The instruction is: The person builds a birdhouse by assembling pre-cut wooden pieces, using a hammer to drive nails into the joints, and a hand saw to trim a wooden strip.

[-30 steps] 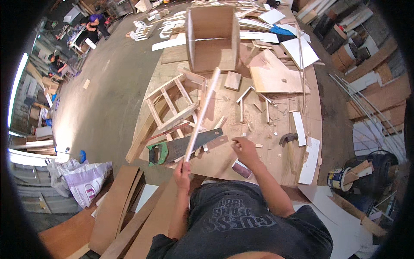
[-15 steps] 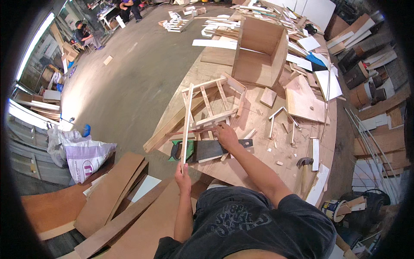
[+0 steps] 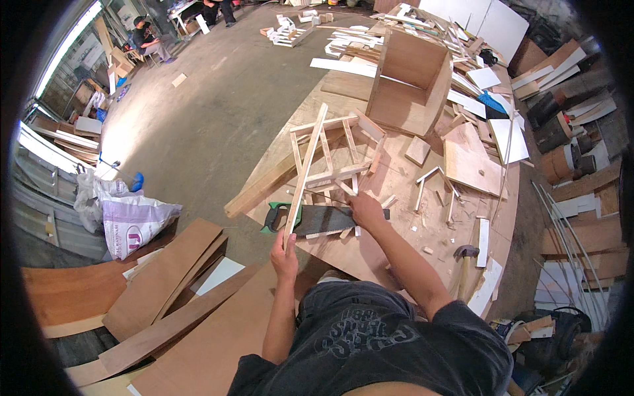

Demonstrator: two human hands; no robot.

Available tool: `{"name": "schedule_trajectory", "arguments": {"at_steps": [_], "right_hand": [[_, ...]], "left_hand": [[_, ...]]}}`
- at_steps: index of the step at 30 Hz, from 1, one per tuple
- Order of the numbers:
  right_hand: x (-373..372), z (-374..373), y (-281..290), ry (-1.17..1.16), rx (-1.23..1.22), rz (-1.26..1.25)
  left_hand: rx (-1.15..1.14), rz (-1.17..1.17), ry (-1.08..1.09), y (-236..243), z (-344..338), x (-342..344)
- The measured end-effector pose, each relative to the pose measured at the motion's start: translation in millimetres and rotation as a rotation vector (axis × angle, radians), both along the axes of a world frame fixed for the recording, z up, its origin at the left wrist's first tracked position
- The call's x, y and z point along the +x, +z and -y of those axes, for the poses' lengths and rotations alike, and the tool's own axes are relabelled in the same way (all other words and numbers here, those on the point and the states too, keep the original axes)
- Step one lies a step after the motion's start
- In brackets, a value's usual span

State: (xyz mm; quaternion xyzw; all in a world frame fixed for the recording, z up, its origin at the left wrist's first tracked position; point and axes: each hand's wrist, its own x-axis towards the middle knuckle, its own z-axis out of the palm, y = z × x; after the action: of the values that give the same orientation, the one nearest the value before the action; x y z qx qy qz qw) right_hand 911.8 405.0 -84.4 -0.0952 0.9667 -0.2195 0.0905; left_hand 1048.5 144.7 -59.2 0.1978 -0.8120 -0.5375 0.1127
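Grips a long pale wooden strip [image 3: 304, 175] near its lower end with the left hand [image 3: 284, 259], fingers and thumb closed round it, left of centre and below the middle of the picture. Runs from that grip steeply up and slightly right along its long axis, to an end in the upper middle of the picture, crossing in view the handle end of a handsaw [image 3: 323, 221] and part of a slatted wooden frame [image 3: 340, 173]. Lies clearly nearer the left hand; stands to the left of the right hand [image 3: 364, 210], with a gap between, slanting up and away from both forearms.

Holds the right hand just right of the picture's centre, fingers bent and pointing upward, over the right part of the saw blade. Shows, right by those fingertips, a short wooden stick [image 3: 344, 187], long axis slanting from upper left to lower right; cannot tell whether pinched, touched or merely just beside.

Farther right on the plywood tabletop [image 3: 449, 224], a hammer [image 3: 464, 264], head uppermost, handle running down the picture. Above and right of centre, an open-fronted wooden box [image 3: 406, 109]. At the left, below the middle, a white and purple sack [image 3: 142, 228] near brown boards [image 3: 162, 274]
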Motion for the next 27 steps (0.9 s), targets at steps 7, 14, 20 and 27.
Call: {"name": "schedule_trajectory", "arguments": {"at_steps": [7,14,20,27], "right_hand": [[183.8,-127.7,83.5,-0.332,-0.299,0.101],[281.5,-204.3,133.7,-0.792,-0.538,0.004],[285.7,-253.9,157.9,-0.867,-0.784,-0.059],[331.3,-366.9,112.5,-1.076,-0.735,-0.169]], "left_hand": [[0.009,-0.093,-0.176,29.7,-59.4,-10.9],[0.133,-0.052,-0.647,55.9,-180.9,-37.9],[-0.031,-0.133,-0.951,63.3,-301.3,-25.2],[-0.007,-0.015,-0.994,74.5,-437.7,8.9]]}}
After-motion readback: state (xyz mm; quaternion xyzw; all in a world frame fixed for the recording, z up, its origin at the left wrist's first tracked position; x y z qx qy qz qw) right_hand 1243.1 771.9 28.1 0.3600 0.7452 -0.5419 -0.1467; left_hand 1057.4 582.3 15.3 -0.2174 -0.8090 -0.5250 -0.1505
